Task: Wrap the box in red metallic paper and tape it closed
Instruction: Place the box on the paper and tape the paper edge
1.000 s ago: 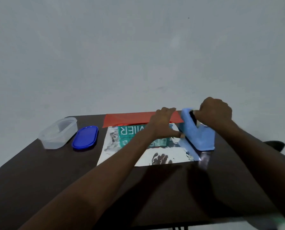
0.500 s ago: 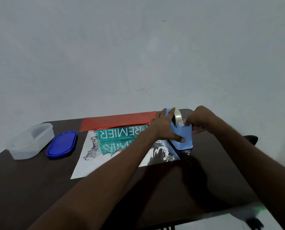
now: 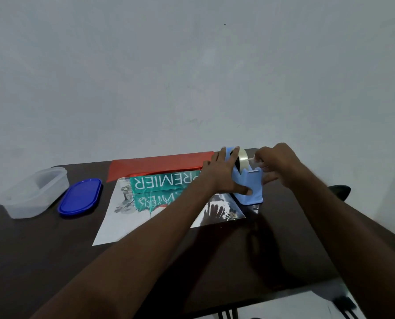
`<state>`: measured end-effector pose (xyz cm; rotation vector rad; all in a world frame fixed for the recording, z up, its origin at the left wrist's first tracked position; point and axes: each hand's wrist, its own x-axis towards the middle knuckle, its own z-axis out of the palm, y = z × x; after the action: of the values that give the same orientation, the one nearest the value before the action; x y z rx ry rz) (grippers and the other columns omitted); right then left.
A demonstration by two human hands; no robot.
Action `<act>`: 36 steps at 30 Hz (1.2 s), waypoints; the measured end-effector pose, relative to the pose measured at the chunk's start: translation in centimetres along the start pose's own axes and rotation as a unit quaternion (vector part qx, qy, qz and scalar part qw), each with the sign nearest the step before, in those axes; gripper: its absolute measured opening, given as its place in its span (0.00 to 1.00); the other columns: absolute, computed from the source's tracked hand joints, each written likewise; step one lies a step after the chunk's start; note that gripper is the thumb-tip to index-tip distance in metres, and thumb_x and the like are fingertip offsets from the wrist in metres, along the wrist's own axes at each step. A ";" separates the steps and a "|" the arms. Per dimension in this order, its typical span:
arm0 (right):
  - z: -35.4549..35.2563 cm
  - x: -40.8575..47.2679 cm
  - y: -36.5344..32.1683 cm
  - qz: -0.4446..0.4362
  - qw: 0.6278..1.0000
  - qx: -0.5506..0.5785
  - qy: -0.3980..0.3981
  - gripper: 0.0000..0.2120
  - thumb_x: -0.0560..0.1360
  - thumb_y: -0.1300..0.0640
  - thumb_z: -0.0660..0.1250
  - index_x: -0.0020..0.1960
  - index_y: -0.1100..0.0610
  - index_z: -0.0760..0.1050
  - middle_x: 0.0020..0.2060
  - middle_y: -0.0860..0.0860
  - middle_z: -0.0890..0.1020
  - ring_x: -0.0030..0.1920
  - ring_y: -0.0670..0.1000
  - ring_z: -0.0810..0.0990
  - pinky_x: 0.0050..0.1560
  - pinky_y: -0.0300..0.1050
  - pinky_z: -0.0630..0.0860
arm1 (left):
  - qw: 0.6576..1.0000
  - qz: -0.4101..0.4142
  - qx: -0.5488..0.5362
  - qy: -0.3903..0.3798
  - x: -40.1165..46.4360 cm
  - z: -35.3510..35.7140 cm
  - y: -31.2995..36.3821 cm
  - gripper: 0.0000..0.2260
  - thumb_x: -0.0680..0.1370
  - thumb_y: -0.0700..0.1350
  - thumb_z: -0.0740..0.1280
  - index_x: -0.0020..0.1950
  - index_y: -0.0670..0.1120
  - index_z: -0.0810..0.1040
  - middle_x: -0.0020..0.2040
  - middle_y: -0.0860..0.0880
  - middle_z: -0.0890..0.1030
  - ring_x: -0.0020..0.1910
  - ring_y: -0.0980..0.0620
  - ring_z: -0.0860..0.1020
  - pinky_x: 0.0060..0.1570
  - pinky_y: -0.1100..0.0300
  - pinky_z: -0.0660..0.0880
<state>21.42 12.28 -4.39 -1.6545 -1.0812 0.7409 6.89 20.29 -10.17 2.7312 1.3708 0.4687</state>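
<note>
A teal box (image 3: 164, 181) printed "PREMIER" lies on a sheet of metallic paper (image 3: 132, 217), silver side up, with its red side (image 3: 159, 163) folded up behind the box. A light blue tape dispenser (image 3: 249, 183) with a clear tape roll (image 3: 242, 158) stands at the sheet's right edge. My left hand (image 3: 219, 174) grips the dispenser's left side, thumb across its front. My right hand (image 3: 277, 165) is at the dispenser's right side and pinches the tape end near the roll.
A clear plastic container (image 3: 34, 192) and its blue lid (image 3: 80, 196) lie at the left of the dark table (image 3: 42, 249). A grey wall rises right behind the table. A dark chair part (image 3: 340, 189) shows past the right edge.
My left hand moved from the box onto the dispenser and now grips it. The dispenser turned, so its roll faces me. My right hand shifted from its top to the tape end.
</note>
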 end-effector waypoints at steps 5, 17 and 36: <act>0.1 -1.1 2.9 -0.019 0.998 0.038 0.038 0.06 0.70 0.64 0.72 0.40 0.66 0.75 0.37 0.59 0.73 0.40 0.57 0.76 0.54 0.69 0.77 | 0.999 0.009 0.046 0.011 -0.2 0.3 -0.2 0.54 0.67 0.74 0.66 0.80 0.56 0.38 0.80 0.41 0.42 0.79 0.40 0.45 0.74 0.37 0.52; 2.0 -2.1 6.7 -0.058 0.990 0.070 0.110 0.14 0.77 0.59 0.71 0.35 0.65 0.78 0.27 0.54 0.76 0.27 0.49 0.72 0.29 0.39 0.68 | 0.998 0.010 0.055 0.013 -0.5 0.5 -0.1 0.51 0.69 0.73 0.65 0.80 0.56 0.38 0.81 0.41 0.42 0.79 0.40 0.45 0.72 0.36 0.53; 2.6 -2.0 6.8 0.013 0.985 0.112 0.130 0.08 0.76 0.59 0.72 0.42 0.63 0.81 0.39 0.58 0.84 0.36 0.52 0.82 0.32 0.42 0.75 | 0.998 0.024 0.055 0.030 -0.9 0.9 -0.2 0.49 0.71 0.71 0.65 0.80 0.56 0.39 0.81 0.43 0.45 0.79 0.43 0.46 0.72 0.37 0.55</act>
<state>20.45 10.74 -11.72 -1.5255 -0.7639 0.6194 6.50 19.83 -11.29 2.8669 1.3863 0.4950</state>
